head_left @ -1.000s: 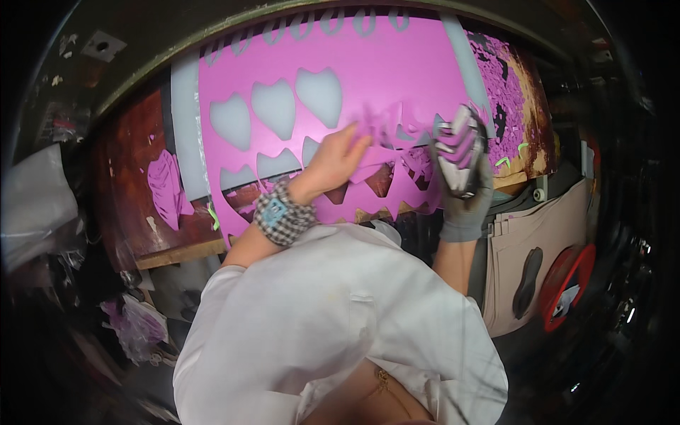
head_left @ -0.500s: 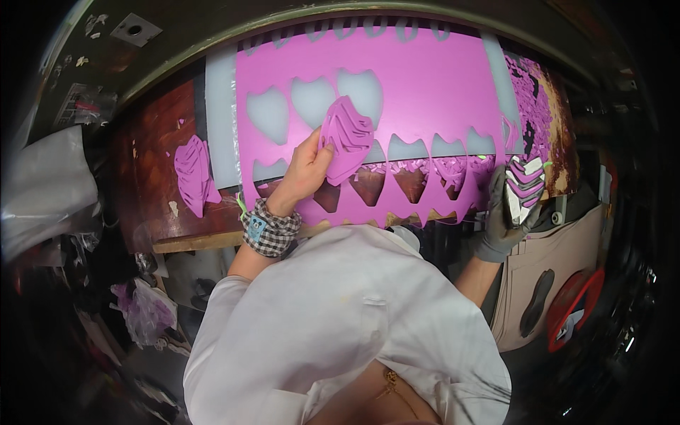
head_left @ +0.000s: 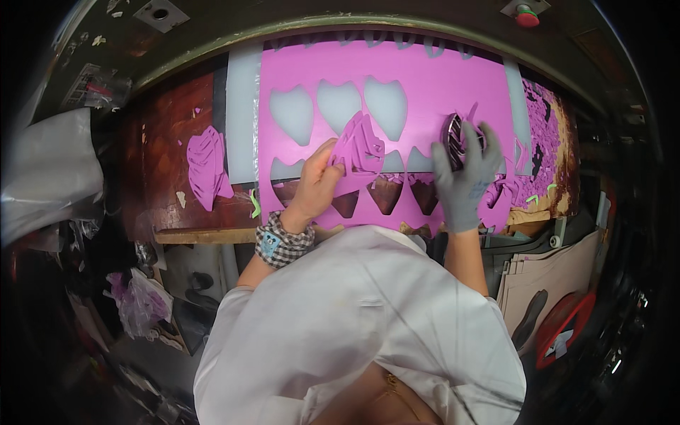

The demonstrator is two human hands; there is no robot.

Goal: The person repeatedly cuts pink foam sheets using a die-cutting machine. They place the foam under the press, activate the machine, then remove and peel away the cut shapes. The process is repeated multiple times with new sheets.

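My left hand [head_left: 316, 183] pinches a few purple cut-out pieces [head_left: 360, 149] with slits in them, over the front part of a purple sheet [head_left: 453, 78]. That sheet has shield-shaped holes, and a pale board [head_left: 242, 134] shows beneath it. In a grey glove, my right hand [head_left: 464, 184] grips a cutting die [head_left: 453, 142], tilted on edge above the sheet. Dark, ribbed metal and purple strips show in the die; the fingers cover part of it. Another small pile of purple slitted pieces [head_left: 205, 166] lies on the brown tabletop at the left.
Purple scraps [head_left: 542, 142] are heaped at the table's right end. A green machine beam [head_left: 297, 30] runs along the back, with a red button [head_left: 526, 17] at its right. A wooden strip [head_left: 205, 235] edges the table front. Clear plastic [head_left: 53, 170] hangs at the left.
My right hand has swung left and away from me, from the table's right side to over the sheet, turning the die. My left hand still holds its purple pieces. The view has shifted slightly.
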